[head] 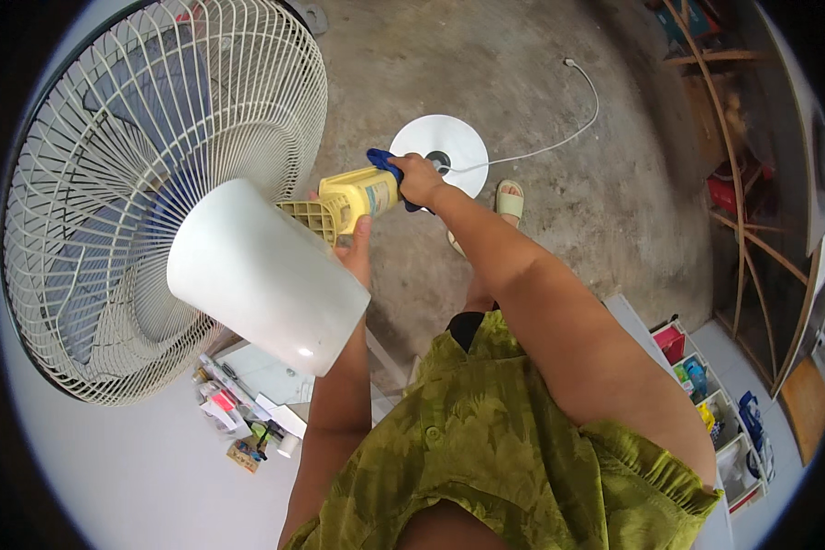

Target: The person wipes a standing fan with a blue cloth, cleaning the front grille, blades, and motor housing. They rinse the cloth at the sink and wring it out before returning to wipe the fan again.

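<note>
A pedestal fan stands before me, its pale wire guard (247, 103) filling the upper left. Grey-blue blades (155, 89) show through the wires. Behind the guard juts the white motor housing (268, 275), hiding part of my left arm. Below it sits a yellowed plastic control box (368, 196) with a label and a latticed neck piece (309, 218). My left hand (355, 251) grips this yellowed part, thumb on the near side, the other fingers mostly hidden. My right hand (416, 180) holds a dark blue cloth (383, 162) against the lower end of the box.
The fan's round white base (440, 130) rests on the concrete floor (522, 89). A white cord with a plug (569, 62) trails from it. My sandalled foot (509, 199) is beside the base. Small items clutter a table (268, 364) at lower left; a sectioned organiser (715, 405) stands right.
</note>
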Tool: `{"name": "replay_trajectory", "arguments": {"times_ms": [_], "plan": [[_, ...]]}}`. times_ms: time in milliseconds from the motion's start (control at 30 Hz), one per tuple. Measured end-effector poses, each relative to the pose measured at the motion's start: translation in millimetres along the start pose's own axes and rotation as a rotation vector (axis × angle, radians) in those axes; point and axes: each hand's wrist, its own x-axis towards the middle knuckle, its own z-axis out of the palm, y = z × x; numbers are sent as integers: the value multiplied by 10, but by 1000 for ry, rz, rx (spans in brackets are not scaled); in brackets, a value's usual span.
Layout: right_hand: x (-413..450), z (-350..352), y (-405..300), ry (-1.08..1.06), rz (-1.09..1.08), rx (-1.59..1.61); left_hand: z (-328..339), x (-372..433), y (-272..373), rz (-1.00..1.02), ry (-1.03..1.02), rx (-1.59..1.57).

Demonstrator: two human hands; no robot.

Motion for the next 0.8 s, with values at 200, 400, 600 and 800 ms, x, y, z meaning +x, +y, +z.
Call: {"name": "replay_trajectory", "arguments": {"times_ms": [200, 400, 600, 800], "plan": [[353, 132, 295, -192, 151, -170, -26, 44, 82, -58, -26, -9], [-3, -372, -264, -158, -170, 56, -4, 18, 56, -77, 4, -109], [-587, -693, -908, 30, -538, 171, 30, 6, 49, -105, 2, -144], [-236, -215, -186, 82, -424, 157, -28, -30, 65, -122, 6, 12]]}}
